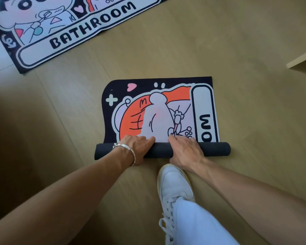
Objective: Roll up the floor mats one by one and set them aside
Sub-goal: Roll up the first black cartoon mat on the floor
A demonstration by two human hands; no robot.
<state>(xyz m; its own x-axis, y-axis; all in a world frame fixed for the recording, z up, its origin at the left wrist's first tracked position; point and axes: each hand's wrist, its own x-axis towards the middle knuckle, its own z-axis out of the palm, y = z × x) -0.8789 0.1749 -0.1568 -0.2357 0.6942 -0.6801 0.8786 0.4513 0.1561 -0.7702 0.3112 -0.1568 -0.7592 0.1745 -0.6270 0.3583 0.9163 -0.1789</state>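
The wooden floor (237, 41) takes up most of what I see. Up in the far left corner a far mat (64, 32) lies flat and unrolled, black-edged with a cartoon figure and the word BATHROOM along its near side. Well apart from it, right in front of the person, is the near mat (159, 110), printed in the same black, white and orange style and already half rolled. Its flat part stretches away from them, and the roll (215, 149), showing dark grey backing, lies crosswise at the near end. Both hands sit on the roll's middle. The left hand (136, 149) and right hand (184, 151) curl their fingers over its top, fingertips touching the printed face. A white shoe (175, 184) stands just behind the roll, and a silver bracelet (129, 151) circles the left wrist.
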